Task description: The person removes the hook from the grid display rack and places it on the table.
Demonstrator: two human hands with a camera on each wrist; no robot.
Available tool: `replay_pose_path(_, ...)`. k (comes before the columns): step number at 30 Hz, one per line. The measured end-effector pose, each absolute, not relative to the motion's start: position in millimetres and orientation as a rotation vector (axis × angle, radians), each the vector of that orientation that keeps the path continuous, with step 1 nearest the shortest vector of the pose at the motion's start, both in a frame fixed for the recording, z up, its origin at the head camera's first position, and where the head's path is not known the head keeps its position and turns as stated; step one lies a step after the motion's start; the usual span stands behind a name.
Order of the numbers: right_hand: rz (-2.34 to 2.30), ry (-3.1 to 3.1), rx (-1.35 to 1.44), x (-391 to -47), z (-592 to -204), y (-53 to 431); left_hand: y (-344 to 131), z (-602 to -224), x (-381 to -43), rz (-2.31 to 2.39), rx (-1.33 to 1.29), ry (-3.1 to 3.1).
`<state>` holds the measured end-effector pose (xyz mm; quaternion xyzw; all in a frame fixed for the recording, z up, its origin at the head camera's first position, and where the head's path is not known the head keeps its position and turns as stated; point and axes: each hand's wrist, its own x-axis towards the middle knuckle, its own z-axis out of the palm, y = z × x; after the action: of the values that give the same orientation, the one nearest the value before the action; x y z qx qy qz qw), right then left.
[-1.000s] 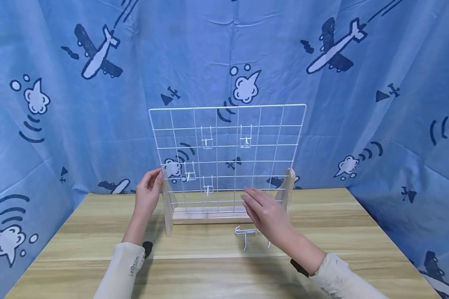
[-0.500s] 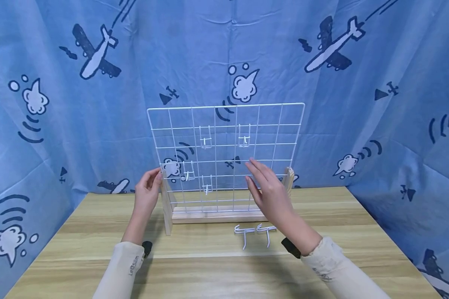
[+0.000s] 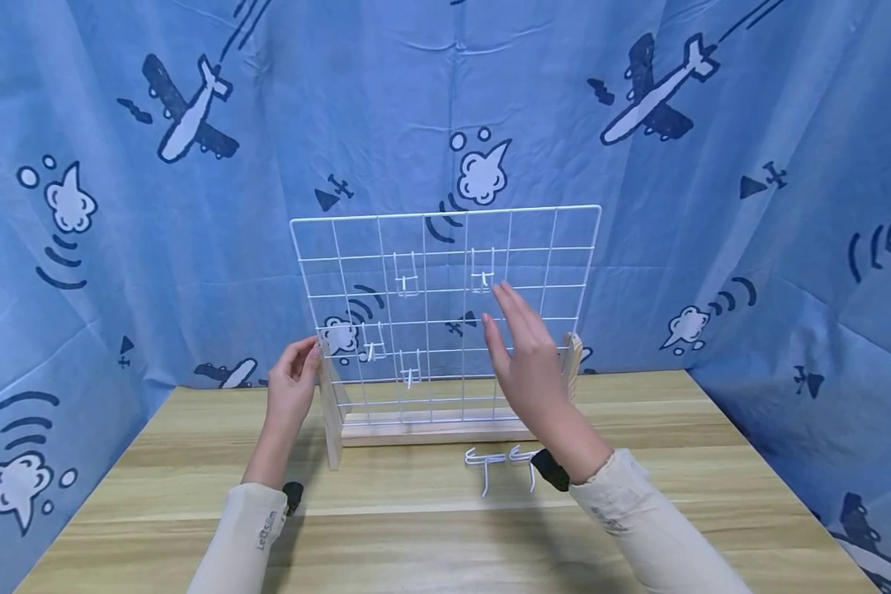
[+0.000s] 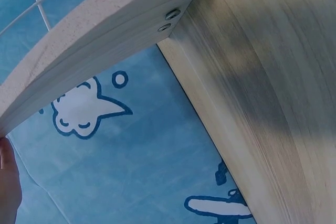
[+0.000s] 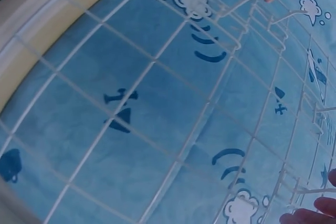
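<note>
My left hand [image 3: 293, 371] pinches the top of the left wooden upright [image 3: 332, 421], a curved board in the left wrist view. Between the uprights stands a white wire grid [image 3: 445, 214]. White wire hooks hang on it: one at upper left [image 3: 405, 286], one at upper right [image 3: 483, 281], and two lower on the left side. My right hand [image 3: 530, 363] is raised before the grid's right half, fingers extended and holding nothing. Its fingertips [image 5: 310, 216] are near the upper-right hook [image 5: 302, 190] in the right wrist view; whether they touch it I cannot tell.
Two more white hooks, the left one [image 3: 486, 459] and the right one [image 3: 523, 454], lie on the wooden table [image 3: 386, 536] in front of the stand's base bar [image 3: 431, 434]. My right wrist partly covers the right one. A blue airplane-print curtain [image 3: 386, 99] surrounds the table.
My right hand has risen from the grid's lower part toward the upper-right hook, its fingers spreading more upright. The loose hook beneath it came into view. My left hand stays on the upright.
</note>
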<state>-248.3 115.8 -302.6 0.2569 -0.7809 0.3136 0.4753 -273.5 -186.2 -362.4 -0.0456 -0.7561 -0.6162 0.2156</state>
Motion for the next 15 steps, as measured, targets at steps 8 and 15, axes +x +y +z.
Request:
replay_pose_path(8,0.872,-1.91,0.551,-251.0,-292.8,102.0,-185.0,-359.1,-271.4,-1.73,-0.098,-2.107)
replay_pose_path(15,0.895,-1.902,0.496,-254.4,-284.3,95.5,-191.5,-374.6,-286.7,-1.709,-0.094,-2.103)
